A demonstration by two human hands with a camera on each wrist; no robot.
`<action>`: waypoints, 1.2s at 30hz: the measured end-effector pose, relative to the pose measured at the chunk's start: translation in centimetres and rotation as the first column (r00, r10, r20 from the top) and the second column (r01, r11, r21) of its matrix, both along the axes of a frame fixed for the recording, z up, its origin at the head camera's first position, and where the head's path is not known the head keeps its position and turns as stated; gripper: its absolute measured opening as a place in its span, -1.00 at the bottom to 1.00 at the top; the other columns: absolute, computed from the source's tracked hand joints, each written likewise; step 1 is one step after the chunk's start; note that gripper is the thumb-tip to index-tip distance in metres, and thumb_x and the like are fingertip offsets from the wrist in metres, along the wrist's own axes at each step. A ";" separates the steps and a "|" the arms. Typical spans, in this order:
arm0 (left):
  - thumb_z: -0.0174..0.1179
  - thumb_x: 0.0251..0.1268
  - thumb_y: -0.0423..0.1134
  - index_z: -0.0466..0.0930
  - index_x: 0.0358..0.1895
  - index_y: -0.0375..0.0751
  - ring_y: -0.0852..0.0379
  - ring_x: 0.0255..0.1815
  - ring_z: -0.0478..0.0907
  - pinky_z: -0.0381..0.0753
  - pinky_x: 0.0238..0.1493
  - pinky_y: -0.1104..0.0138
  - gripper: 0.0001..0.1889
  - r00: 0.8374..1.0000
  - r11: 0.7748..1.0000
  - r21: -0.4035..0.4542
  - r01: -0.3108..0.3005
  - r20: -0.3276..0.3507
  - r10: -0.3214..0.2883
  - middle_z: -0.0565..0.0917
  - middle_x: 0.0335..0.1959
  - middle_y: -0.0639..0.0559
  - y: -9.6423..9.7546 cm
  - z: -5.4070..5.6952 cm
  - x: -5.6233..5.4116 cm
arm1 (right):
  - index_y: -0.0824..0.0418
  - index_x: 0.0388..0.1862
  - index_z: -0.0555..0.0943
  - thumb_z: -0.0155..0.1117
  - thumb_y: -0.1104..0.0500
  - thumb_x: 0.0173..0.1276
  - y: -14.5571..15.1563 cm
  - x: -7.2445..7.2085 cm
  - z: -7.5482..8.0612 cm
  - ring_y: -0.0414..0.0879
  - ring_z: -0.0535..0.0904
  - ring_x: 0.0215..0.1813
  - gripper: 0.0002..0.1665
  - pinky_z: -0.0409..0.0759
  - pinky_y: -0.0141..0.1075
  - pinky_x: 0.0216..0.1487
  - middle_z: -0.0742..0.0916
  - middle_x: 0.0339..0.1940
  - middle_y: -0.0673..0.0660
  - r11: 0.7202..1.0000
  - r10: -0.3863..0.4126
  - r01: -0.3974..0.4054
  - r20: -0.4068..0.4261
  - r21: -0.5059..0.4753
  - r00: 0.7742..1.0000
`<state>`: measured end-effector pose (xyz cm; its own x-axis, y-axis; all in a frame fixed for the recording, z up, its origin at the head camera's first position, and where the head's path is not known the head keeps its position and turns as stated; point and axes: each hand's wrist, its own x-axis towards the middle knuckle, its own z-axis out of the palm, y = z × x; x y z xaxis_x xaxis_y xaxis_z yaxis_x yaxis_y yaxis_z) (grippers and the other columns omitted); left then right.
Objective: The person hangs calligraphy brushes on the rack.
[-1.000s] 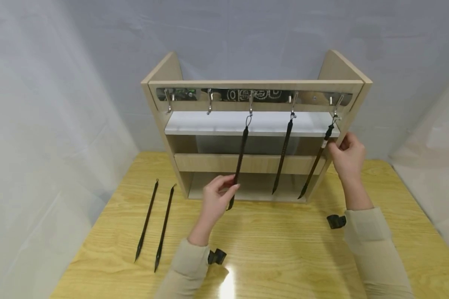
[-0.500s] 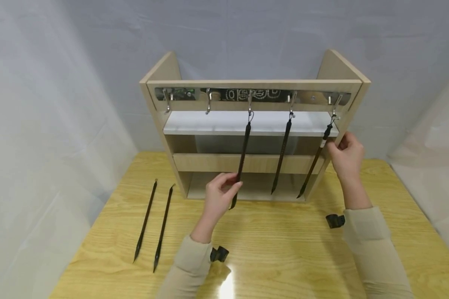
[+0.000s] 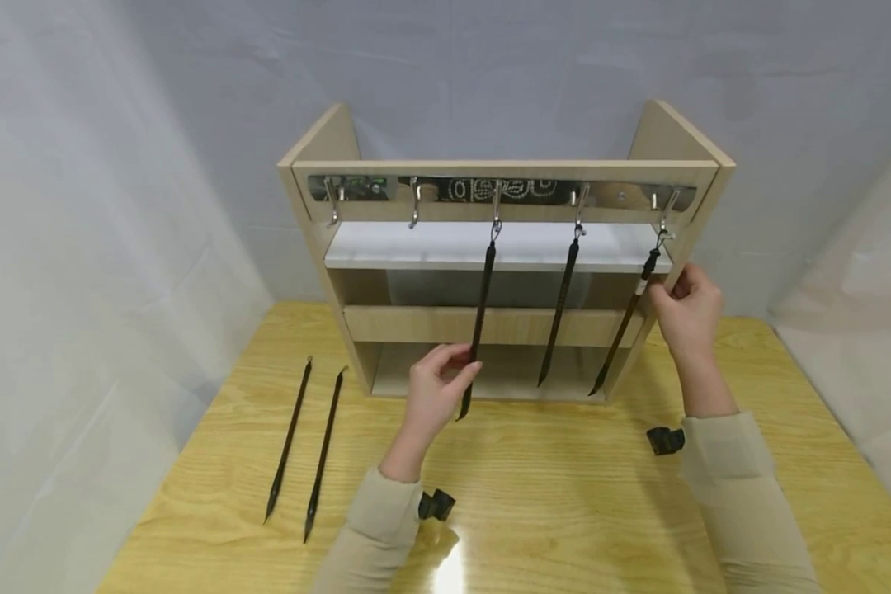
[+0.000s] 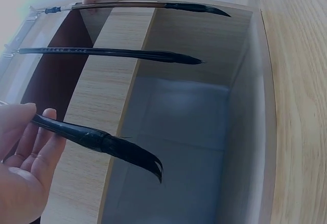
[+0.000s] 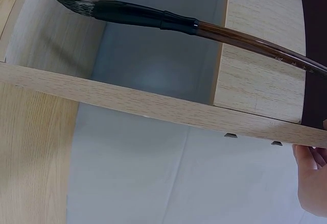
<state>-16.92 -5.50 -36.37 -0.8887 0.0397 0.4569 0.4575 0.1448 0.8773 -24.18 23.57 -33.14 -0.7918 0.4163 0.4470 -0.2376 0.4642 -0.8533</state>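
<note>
My left hand (image 3: 438,392) pinches a dark calligraphy brush (image 3: 483,305) low on its handle, just above the bristles. Its cord loop overlaps the tip of the middle hook (image 3: 497,206). In the left wrist view the dark, slightly split bristles (image 4: 135,152) extend past my fingers. On the right, my right hand (image 3: 690,313) grips the side panel of the wooden shelf (image 3: 505,169), thumb in front and fingers curled behind. Beside that thumb hangs a brown-handled brush (image 3: 631,309) from the rightmost hook. Another dark brush (image 3: 560,309) hangs one hook to its left.
Two dark brushes, a left one (image 3: 289,441) and a right one (image 3: 324,454), lie side by side on the wooden table (image 3: 549,495). The two left hooks, the outer (image 3: 332,202) and the inner (image 3: 415,202), hold nothing. Pale sheeting (image 3: 445,66) hangs behind the shelf.
My left hand has moved slightly right with the brush. Its loop rose beside the middle hook, then dropped a little onto the hook's tip. My right hand stays on the side panel.
</note>
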 end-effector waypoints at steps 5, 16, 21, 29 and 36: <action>0.19 0.01 -0.55 0.51 -0.21 -0.59 -0.19 -0.30 0.52 0.57 -0.29 0.12 -0.77 1.000 1.000 -0.002 -0.009 0.004 0.009 0.55 -0.34 -0.34 0.2 -0.2 -0.2 | 0.42 -0.20 0.53 0.10 0.34 0.08 0.0 0.0 0.0 -0.32 0.50 -0.42 -0.73 0.43 -0.61 -0.44 0.53 -0.57 -0.18 1.000 -0.001 0.001 -0.004 -0.002 1.000; 0.16 0.05 -0.54 0.51 -0.22 -0.56 -0.17 -0.27 0.53 0.58 -0.27 0.16 -0.80 1.000 1.000 -0.016 -0.009 0.020 0.009 0.56 -0.29 -0.34 0.5 -0.5 -1.0 | 0.40 -0.22 0.53 0.09 0.33 0.07 0.1 -0.1 0.0 -0.26 0.52 -0.39 -0.73 0.44 -0.59 -0.41 0.54 -0.55 -0.19 1.000 -0.009 0.009 -0.008 -0.019 1.000; 0.17 0.04 -0.54 0.51 -0.24 -0.57 -0.16 -0.31 0.55 0.59 -0.31 0.22 -0.81 1.000 1.000 -0.019 -0.024 0.003 0.025 0.58 -0.31 -0.33 0.6 -0.8 -1.5 | 0.39 -0.24 0.53 0.10 0.34 0.07 0.0 0.0 0.1 -0.34 0.48 -0.44 -0.76 0.42 -0.60 -0.44 0.53 -0.57 -0.18 1.000 -0.003 0.003 0.004 -0.015 1.000; 0.17 0.03 -0.55 0.52 -0.26 -0.57 -0.15 -0.33 0.56 0.59 -0.32 0.26 -0.83 0.998 0.998 -0.028 -0.056 -0.015 0.056 0.59 -0.32 -0.34 1.0 -0.8 -2.2 | 0.41 -0.23 0.52 0.08 0.37 0.07 0.0 0.0 0.1 -0.36 0.46 -0.47 -0.75 0.42 -0.60 -0.45 0.52 -0.58 -0.18 1.000 -0.008 0.008 -0.003 -0.020 1.000; 0.19 0.01 -0.54 0.53 -0.27 -0.56 -0.16 -0.38 0.56 0.59 -0.33 0.22 -0.82 0.995 0.995 -0.038 -0.092 -0.030 0.091 0.60 -0.33 -0.34 1.4 -0.9 -2.7 | 0.42 -0.22 0.52 0.09 0.35 0.07 0.0 0.0 0.0 -0.36 0.46 -0.47 -0.75 0.42 -0.61 -0.45 0.52 -0.58 -0.18 1.000 -0.015 0.015 0.003 -0.007 1.000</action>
